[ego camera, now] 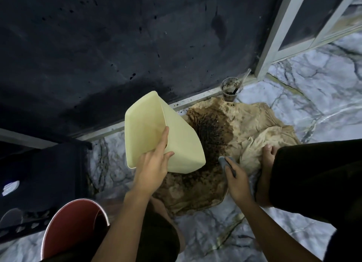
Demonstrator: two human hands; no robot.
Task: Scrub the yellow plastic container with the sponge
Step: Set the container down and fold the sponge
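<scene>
Right now my left hand (154, 163) grips the yellow plastic container (156, 132) by its rim, tilted above the stained cloth (244, 128). Just beside it, my right hand (236, 180) pinches the grey sponge (225, 160), clear of the container.

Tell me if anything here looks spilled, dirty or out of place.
Yes. The beige cloth spread on the marble floor is soaked with a dark brown stain and black specks, just beyond the tilted yellow plastic container held by the left hand. A grimy clear plastic cup stands by the wall.
</scene>
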